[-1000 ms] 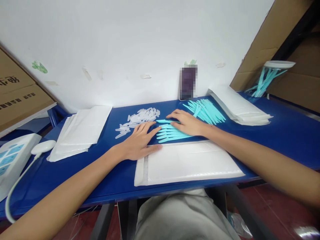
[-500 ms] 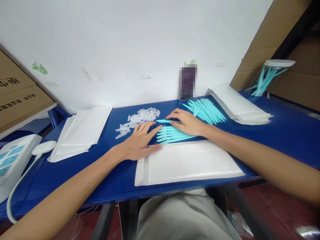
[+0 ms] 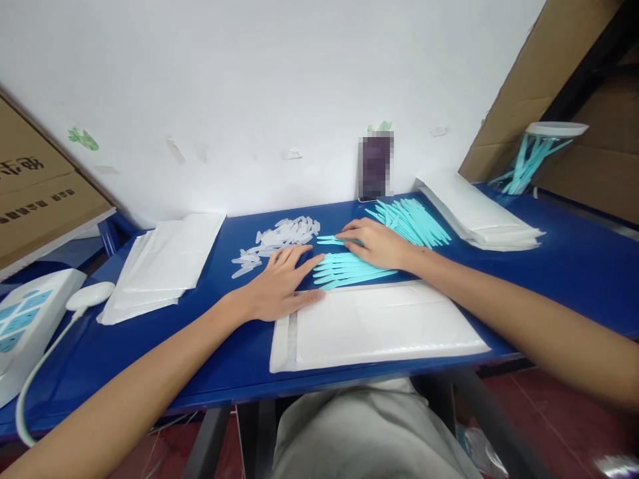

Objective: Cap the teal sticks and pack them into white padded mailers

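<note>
Spanning the scene, the blue desk (image 3: 539, 293) carries a padded envelope (image 3: 384, 326) at its near edge. The left hand (image 3: 277, 283) has its grip spread, touching the envelope; the right hand (image 3: 378, 243) curls down, pinching or merely pressing, I cannot tell. Beyond the envelope lies a row of turquoise sticks (image 3: 344, 269), with two more sticks (image 3: 329, 242) under the right hand. Aligning seems in hand; the next move likely calls for squaring this pair.
</note>
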The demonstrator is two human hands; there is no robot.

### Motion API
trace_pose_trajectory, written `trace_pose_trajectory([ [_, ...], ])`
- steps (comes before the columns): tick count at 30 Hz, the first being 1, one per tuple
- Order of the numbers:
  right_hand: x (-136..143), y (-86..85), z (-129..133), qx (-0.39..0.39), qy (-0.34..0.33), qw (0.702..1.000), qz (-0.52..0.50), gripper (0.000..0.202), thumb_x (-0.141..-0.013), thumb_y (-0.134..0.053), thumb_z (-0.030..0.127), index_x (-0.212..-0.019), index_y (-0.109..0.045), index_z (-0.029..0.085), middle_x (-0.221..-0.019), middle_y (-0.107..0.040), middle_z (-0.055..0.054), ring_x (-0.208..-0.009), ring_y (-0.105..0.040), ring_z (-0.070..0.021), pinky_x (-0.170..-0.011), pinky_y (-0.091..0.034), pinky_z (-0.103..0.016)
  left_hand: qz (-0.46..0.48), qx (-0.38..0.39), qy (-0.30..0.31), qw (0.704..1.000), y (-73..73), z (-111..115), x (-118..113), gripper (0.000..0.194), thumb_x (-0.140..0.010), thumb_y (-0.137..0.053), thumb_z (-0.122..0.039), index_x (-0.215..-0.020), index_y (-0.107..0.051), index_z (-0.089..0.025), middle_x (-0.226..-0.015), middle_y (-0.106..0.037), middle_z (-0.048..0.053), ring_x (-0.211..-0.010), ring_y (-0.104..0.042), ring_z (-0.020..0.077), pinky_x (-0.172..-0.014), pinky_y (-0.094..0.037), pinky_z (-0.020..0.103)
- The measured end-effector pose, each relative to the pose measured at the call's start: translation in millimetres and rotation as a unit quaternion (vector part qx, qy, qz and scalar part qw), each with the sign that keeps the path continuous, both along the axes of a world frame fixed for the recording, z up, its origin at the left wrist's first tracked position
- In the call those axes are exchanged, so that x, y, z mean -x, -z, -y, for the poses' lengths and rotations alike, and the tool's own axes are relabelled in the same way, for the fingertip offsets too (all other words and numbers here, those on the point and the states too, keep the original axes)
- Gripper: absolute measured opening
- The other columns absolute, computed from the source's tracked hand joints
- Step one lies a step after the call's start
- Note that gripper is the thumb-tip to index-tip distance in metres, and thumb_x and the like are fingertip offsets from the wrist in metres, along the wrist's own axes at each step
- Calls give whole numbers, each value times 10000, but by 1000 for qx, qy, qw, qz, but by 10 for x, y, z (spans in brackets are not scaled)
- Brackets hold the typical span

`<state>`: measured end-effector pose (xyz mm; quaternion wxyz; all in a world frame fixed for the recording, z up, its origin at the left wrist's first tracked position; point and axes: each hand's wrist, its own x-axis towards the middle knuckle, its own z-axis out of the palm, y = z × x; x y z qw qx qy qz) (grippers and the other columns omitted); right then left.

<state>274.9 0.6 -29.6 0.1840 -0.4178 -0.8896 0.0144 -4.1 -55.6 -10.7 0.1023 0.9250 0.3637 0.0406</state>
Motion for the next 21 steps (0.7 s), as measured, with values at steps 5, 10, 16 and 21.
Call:
trace_pose_trajectory([
  [5,4,-13,31,10,-11,1000,6,436,-1017,-413,294,-1338,-687,184,-1284,-639,-152,-1190,-581,-314,-1010,-465,-488,12,2,-4,1000,-5,5,-4,785,-989,-373,-693,-1627,-230,-259,-1656,-232,168,-1514,-209,417,-1203,-182,652],
  [10,67,-45,101,17,-50,999,-13,414,-1014,-415,272,-1291,-718,219,-1178,-645,-134,-1111,-593,-282,-970,-475,-451,12,6,-10,1000,-6,7,-11,799,-986,-368,-701,-1628,-228,-246,-1657,-230,169,-1523,-196,412,-1216,-168,637],
  [16,-16,-291,138,-24,82,995,58,424,-1017,-392,316,-1291,-697,207,-1156,-680,-135,-1047,-652,-282,-876,-489,-402,0,-3,-3,1000,12,13,5,802,-988,-338,-712,-1628,-223,-244,-1675,-190,178,-1548,-141,405,-1217,-148,649],
  [21,-350,-417,33,21,295,941,165,400,-968,-473,435,-1012,-748,148,-976,-733,-185,-955,-690,-342,-773,-489,-419,7,-1,6,1000,9,17,1,816,-979,-345,-724,-1632,-206,-255,-1676,-195,177,-1551,-139,405,-1215,-151,655],
])
